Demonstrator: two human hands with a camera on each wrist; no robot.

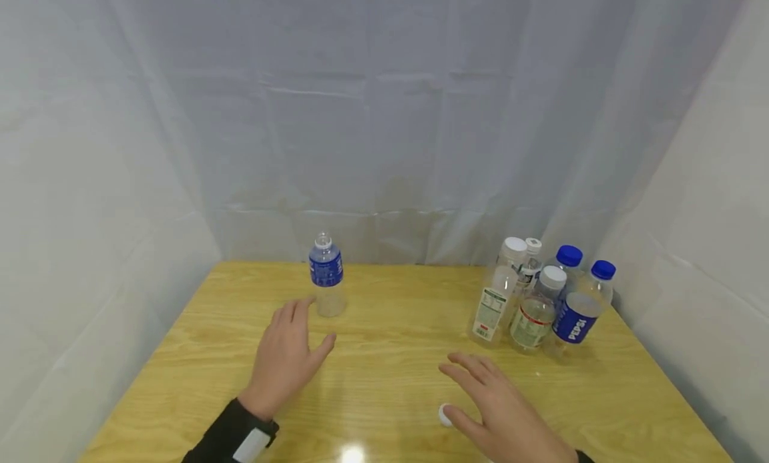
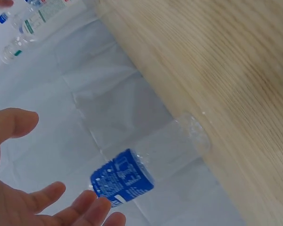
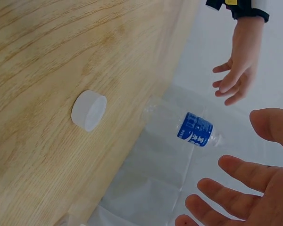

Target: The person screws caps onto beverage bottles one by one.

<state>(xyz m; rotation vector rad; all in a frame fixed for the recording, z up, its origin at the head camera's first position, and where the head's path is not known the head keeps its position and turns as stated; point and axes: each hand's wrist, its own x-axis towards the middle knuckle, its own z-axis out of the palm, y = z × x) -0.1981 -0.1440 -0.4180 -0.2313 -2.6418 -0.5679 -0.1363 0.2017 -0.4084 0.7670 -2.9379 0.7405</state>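
A clear plastic bottle with a blue label and no cap stands upright at the back left of the table. My left hand is just in front of it, fingers extended and thumb spread, holding nothing; in the left wrist view the bottle appears beyond the fingertips. On the table near the front lies a white bottle cap, partly covered by my right thumb in the head view. My right hand hovers over that spot with loose, spread fingers and nothing in them. The right wrist view shows the cap apart from the fingers.
Several capped empty bottles stand grouped at the back right, among them a Pepsi bottle with a blue cap and a bottle with a white cap. Pale sheeting hangs behind and beside the wooden table.
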